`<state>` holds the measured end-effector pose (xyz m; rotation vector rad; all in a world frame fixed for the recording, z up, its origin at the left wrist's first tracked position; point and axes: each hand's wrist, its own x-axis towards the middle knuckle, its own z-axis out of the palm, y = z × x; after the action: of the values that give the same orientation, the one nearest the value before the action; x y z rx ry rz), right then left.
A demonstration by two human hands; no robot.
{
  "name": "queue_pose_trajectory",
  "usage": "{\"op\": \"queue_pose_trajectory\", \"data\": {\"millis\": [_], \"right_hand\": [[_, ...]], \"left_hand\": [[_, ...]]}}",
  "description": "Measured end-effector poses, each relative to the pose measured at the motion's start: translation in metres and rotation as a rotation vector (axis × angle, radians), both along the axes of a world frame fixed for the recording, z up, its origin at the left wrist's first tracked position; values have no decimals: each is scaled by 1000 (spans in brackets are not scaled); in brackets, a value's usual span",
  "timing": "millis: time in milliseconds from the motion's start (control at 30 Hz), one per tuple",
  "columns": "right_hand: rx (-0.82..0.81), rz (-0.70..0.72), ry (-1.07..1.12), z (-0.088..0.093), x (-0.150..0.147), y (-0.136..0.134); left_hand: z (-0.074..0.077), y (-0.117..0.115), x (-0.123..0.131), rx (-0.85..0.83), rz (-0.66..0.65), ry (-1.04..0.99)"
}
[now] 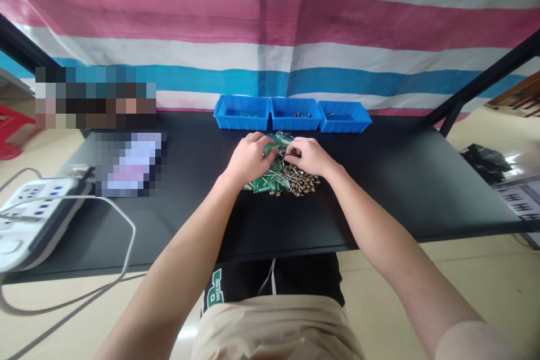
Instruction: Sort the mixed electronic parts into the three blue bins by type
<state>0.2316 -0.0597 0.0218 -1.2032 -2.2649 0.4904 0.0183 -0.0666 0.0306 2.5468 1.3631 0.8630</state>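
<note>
A mixed pile lies on the black table: green strip-like pieces (264, 184), thin silvery pins (280, 169) and long-shanked pieces with brass-coloured heads (304, 180). Over the pile's left side my left hand (252, 156) is bent, its thumb and fingers closed near the middle. From the right, my right hand (311, 156) reaches in with curled fingers in a pinch beside the left fingertips. Whatever either hand pinches is too small to make out. Behind the pile stand three blue bins: a left bin (242, 123), a middle bin (295, 123) with a few brass-coloured pieces, and a right bin (346, 125).
On the left of the black table (396, 180) sit a white power strip (31, 219) with grey cables (131, 236) and a blurred-out flat object (133, 163). A striped sheet (189, 17) hangs behind. Black frame bars (485, 81) rise at both sides.
</note>
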Motion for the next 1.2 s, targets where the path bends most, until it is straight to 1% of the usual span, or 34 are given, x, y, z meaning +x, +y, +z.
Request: {"op": "queue_pose_trajectory", "data": {"millis": [167,367,500,567,733,800,967,1200], "right_hand": [[40,18,35,1,0,0],[79,27,132,3,0,-1],[-32,-23,280,7,-3,-5],[-97,-20,383,8,-6,-7],[-166,-21,532,9,-12,-8],[-194,-37,573,9,-13,-8],[-223,-37,649,8,-14,-7],[-198,-81,621,6,-16,-7]], "left_hand": [[0,0,0,-3,-5,-7],[0,0,-1,14,-7,-18],[1,-1,0,-2,-9,-27],[2,-2,0,8,-30,-40],[4,-4,1,48,-170,-64],[5,-4,1,54,-202,-57],[4,-3,1,69,-173,-29],[4,-3,2,87,-145,-34]]}}
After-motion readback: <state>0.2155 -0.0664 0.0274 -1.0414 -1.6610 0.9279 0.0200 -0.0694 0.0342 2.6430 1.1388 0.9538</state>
